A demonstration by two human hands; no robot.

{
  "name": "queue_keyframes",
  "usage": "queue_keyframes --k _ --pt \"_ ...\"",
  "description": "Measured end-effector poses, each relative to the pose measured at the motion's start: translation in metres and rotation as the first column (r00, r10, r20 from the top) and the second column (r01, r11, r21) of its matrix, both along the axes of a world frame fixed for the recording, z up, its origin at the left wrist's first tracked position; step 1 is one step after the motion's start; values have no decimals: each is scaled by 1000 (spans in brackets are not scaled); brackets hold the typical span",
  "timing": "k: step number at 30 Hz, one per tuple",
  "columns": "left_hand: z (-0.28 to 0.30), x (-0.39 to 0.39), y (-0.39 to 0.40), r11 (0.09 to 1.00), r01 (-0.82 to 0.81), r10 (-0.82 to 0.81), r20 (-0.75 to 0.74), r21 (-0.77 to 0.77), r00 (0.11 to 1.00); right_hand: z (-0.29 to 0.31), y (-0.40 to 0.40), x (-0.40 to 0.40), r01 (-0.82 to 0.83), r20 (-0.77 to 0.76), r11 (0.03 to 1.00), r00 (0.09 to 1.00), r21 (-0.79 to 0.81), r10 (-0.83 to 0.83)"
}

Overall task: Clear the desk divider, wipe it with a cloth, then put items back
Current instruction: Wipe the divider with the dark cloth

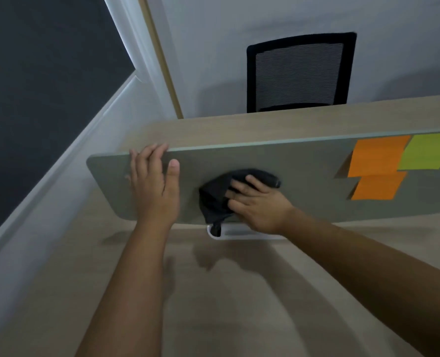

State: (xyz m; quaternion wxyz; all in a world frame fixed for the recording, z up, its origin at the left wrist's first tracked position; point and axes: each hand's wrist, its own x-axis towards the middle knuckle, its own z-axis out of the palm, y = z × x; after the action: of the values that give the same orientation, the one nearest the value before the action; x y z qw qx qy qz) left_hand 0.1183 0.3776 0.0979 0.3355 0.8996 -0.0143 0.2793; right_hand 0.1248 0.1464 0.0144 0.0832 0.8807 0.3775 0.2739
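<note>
The grey desk divider (pixel 304 171) stands upright across the wooden desk. My left hand (pixel 156 184) lies flat against its left part, fingers curled over the top edge. My right hand (pixel 260 204) presses a dark cloth (pixel 216 197) against the middle of the divider face. Two orange sticky notes (pixel 376 157) and a green sticky note (pixel 427 152) are stuck on the right part of the divider.
A white bracket (pixel 239 234) holds the divider at its bottom edge. The wooden desk (pixel 239 292) extends toward me. Behind the divider is a black mesh office chair (pixel 300 73). A white wall and dark panel (pixel 33 86) are on the left.
</note>
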Motion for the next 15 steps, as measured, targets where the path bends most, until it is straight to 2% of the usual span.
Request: queue_keyframes --k 2,3,7,12,15 --pt "-2 -2 1 1000 -5 5 -9 12 1000 -42 5 -6 -59 -208 988 978 -142 28" --pt "-2 -3 3 1000 1 -1 -15 29 1000 -60 3 -11 -53 -281 986 960 -159 6" --pt "0 -2 15 991 53 -49 -35 120 998 -79 -29 -28 84 -393 984 909 -155 -140" --pt "5 -5 21 981 74 -65 -54 181 996 -73 -98 -51 211 -290 952 918 -224 -272" --pt "8 -1 39 970 85 -79 -37 228 996 -59 -120 -51 194 -167 940 955 -282 -247"
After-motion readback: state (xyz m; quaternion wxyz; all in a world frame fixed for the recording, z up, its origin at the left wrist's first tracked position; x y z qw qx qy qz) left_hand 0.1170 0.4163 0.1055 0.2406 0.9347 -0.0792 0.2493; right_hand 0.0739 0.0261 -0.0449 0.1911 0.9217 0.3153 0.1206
